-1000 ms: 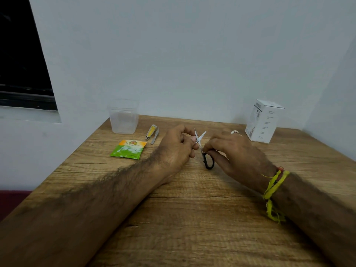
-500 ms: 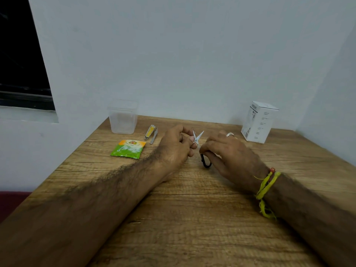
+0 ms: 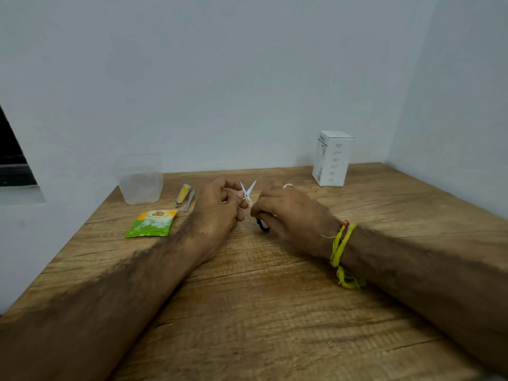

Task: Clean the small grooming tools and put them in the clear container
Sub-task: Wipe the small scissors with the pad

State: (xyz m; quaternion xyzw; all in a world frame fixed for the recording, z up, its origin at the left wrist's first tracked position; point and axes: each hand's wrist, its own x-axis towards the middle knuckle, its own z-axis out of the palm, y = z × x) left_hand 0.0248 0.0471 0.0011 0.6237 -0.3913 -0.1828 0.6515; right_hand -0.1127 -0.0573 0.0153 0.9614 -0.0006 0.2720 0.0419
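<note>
Both hands meet mid-table on small scissors point(image 3: 248, 191), blades splayed, tips up and away. Left hand point(image 3: 220, 207) pinches near the pivot; right hand point(image 3: 288, 213) curls round the black handles. Clear container point(image 3: 140, 180) stands far-left, nearer the left hand, nail clipper point(image 3: 182, 194) lying between, long axis pointing away.

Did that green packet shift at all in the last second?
No. The green packet still lies just in front of the clear container, near the nail clipper.
</note>
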